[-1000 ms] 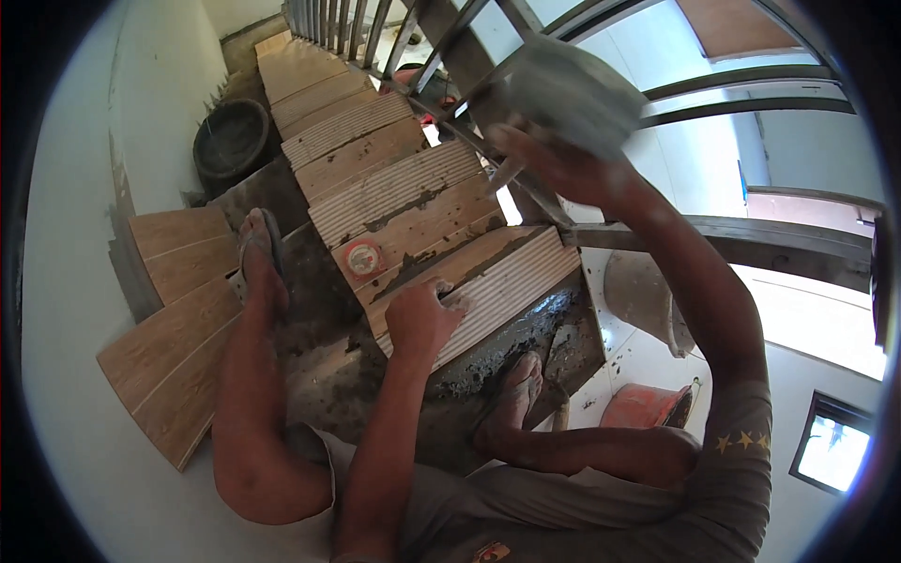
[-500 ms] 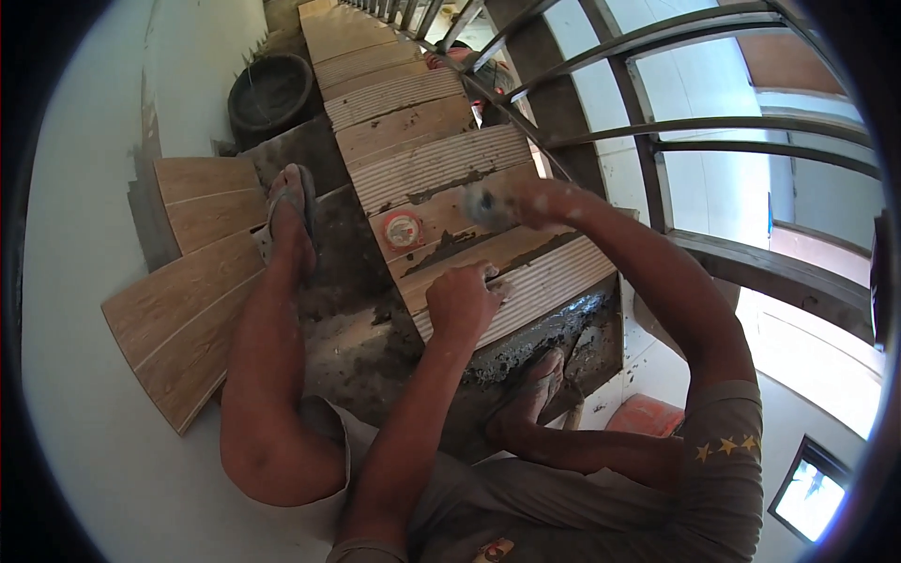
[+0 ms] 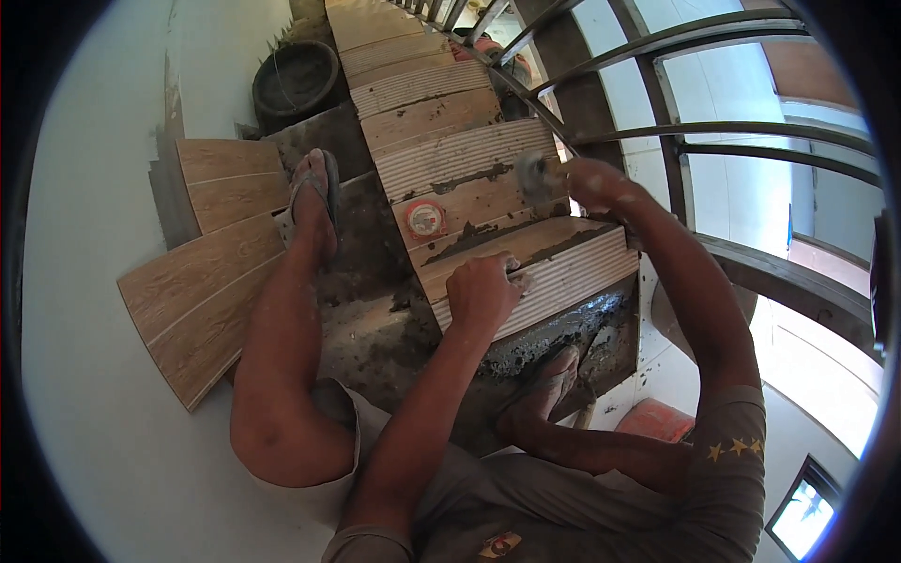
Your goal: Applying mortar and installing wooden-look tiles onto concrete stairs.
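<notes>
My left hand (image 3: 483, 293) is closed on the upper edge of a ribbed stair-nosing tile (image 3: 572, 272), which leans along the front of a wood-look step. In my right hand (image 3: 593, 186) is a mallet with a round grey head (image 3: 537, 178), smeared by motion, above the tread at the right. A red tape measure (image 3: 425, 219) lies on the left part of that tread. Wet grey mortar (image 3: 554, 338) shows below the tile, and streaks of mortar mark the treads.
Loose wood-look tiles (image 3: 202, 281) lean by the left wall. A black rubber tub (image 3: 296, 84) stands farther up. Metal railing (image 3: 676, 141) runs along the right. A red container (image 3: 657, 419) sits at the lower right. Another person (image 3: 483, 45) is partly visible beyond the railing.
My right hand has shifted right with the mallet. My left hand stays on the ribbed tile's edge. The whole view has swung slightly.
</notes>
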The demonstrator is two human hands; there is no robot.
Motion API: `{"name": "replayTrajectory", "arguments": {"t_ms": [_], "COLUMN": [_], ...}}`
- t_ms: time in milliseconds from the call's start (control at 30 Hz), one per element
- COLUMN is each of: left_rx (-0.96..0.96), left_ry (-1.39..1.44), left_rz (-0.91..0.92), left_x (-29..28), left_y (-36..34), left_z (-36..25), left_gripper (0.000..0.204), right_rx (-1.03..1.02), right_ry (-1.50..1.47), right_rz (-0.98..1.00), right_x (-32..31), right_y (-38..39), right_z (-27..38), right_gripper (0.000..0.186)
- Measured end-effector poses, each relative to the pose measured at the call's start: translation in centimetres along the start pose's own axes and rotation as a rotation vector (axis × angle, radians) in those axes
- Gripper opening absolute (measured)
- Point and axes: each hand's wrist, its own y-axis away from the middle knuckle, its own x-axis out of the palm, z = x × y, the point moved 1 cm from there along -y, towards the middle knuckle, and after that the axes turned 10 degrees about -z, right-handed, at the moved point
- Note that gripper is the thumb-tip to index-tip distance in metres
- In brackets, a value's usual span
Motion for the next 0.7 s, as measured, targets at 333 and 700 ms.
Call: {"name": "replayTrajectory", "arguments": {"t_ms": [333, 700], "left_rx": [0.021, -0.006], "left_ry": [0.034, -0.015], "left_rz": [0.071, 0.067], "left_x": [0.5, -1.4], "left_y": [-0.4, -0.7], "left_z": [-2.1, -0.8], "left_gripper": [0.045, 0.048], "right_rx": [-0.030, 0.345], "right_ry": [-0.315, 0.010], "right_rz": [-0.322, 0.104], "right_x": [7.7, 2.9], "right_y": [2.8, 1.7], "right_z": [-11.8, -3.2], "right_gripper": [0.012, 0.023]}}
